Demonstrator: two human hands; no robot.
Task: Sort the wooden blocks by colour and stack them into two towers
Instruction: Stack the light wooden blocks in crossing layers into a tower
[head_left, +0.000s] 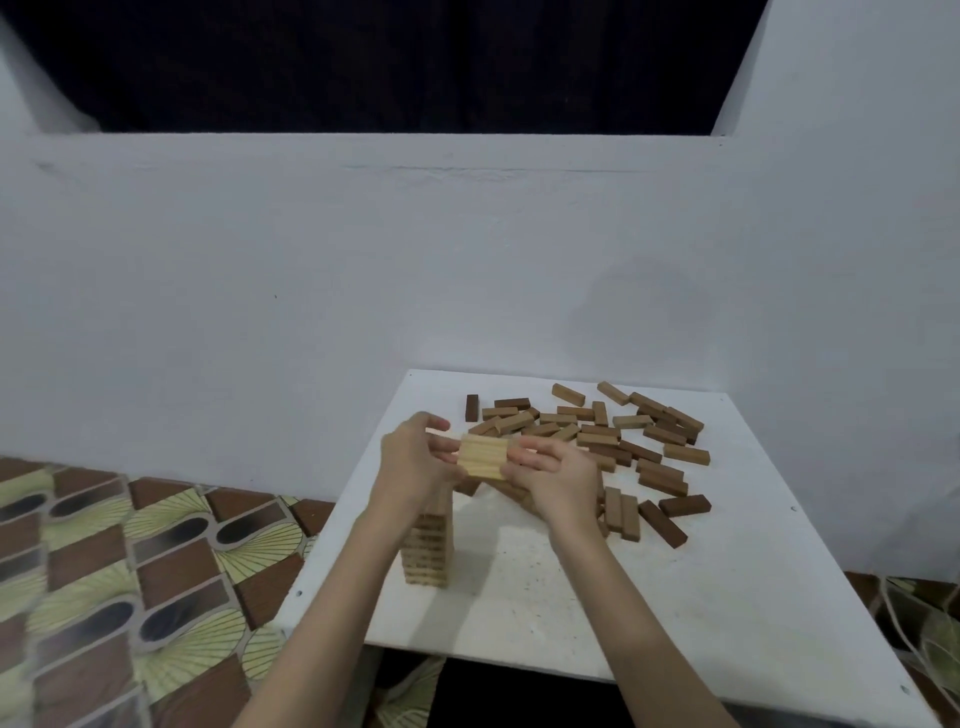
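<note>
1. One tower so far, the pale tower (427, 551), standing near the left edge of the white board (675, 597). It's many layers tall, so the light colour looks nearly finished to me.
2. Right above the tower, my left hand (410, 467) presses the left end of a layer of pale blocks (483, 457), fingers curled around it.
3. My right hand (558, 480) clamps the same layer from the right of the tower top, so both hands grip it together.
4. Further right of the tower, the brown pile (613, 441) lies scattered, unstacked. The second tower isn't started, so roughly half is left, I reckon.
</note>
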